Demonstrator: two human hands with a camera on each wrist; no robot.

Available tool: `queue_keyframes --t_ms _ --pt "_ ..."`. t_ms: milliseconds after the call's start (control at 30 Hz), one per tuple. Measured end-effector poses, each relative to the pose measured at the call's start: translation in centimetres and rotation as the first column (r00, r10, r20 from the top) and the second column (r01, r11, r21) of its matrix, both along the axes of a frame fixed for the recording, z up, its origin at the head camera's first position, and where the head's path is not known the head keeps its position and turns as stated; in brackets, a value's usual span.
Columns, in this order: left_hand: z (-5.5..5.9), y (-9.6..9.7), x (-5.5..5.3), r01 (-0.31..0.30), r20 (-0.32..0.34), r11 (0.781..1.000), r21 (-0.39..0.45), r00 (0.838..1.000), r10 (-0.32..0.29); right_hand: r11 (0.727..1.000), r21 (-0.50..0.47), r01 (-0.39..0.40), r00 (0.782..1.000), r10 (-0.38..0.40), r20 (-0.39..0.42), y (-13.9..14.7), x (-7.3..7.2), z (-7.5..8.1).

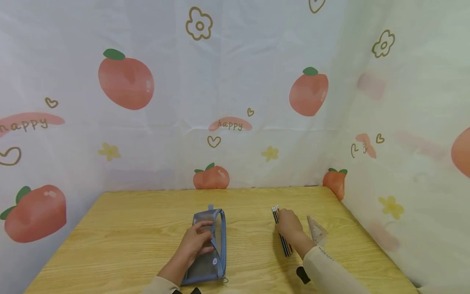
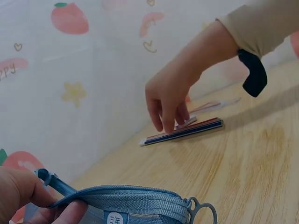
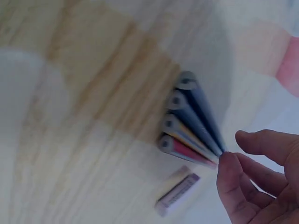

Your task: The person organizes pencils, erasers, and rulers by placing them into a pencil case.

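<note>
A blue-grey mesh pencil case (image 1: 205, 267) lies on the table with its zipper side gaping. My left hand (image 1: 196, 243) pinches the edge of its opening between thumb and fingers, as the left wrist view shows close up. To the right, several pencils (image 1: 285, 248) lie side by side, with dark blue, yellow and red barrels. Over their far ends reaches my right hand (image 1: 290, 225), fingertips pointing down at them. In the right wrist view its thumb (image 3: 261, 140) stands apart from the fingers. Beside the pencils lies a small eraser-like block (image 3: 178, 193).
A clear triangular set square (image 1: 316, 232) lies just right of the right hand. The wooden table (image 1: 147, 228) meets a white patterned cloth (image 1: 165, 155) at its back and right edges. A zipper ring (image 2: 203, 210) sticks out from the case's near end.
</note>
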State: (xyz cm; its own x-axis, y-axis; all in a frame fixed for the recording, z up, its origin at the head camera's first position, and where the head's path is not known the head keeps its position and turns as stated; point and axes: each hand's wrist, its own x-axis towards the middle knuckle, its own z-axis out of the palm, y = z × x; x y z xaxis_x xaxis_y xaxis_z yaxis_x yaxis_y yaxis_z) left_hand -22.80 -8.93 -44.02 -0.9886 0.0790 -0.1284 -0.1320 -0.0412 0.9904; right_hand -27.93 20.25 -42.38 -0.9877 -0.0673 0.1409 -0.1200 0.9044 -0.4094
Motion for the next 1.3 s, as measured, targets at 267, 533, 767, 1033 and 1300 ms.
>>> queue_keyframes --t_ms 267,533,767,1033,1300 --pt "0.0 0.0 -0.1 -0.009 0.011 1.000 0.025 1.000 0.009 1.000 0.006 0.004 1.000 -0.004 0.004 0.2 -0.2 -1.2" --pt "0.0 -0.2 -0.1 -0.004 0.020 0.999 0.046 1.000 0.003 1.000 -0.003 -0.009 0.999 0.009 -0.031 -0.2 -0.1 -1.4" --pt "0.1 -0.3 -0.1 -0.003 0.033 0.998 0.068 0.999 0.000 0.997 -0.060 -0.038 0.999 0.037 -0.026 -0.6 0.1 -1.3" --pt "0.1 -0.3 -0.1 0.002 0.036 0.996 0.087 0.999 -0.006 0.992 -0.116 -0.041 0.999 0.039 -0.024 -0.8 0.4 -1.2" --pt "0.3 -0.2 0.1 -0.002 0.043 0.996 0.089 0.999 -0.002 0.968 -0.244 -0.053 0.999 0.052 -0.008 -1.3 0.8 -1.6"
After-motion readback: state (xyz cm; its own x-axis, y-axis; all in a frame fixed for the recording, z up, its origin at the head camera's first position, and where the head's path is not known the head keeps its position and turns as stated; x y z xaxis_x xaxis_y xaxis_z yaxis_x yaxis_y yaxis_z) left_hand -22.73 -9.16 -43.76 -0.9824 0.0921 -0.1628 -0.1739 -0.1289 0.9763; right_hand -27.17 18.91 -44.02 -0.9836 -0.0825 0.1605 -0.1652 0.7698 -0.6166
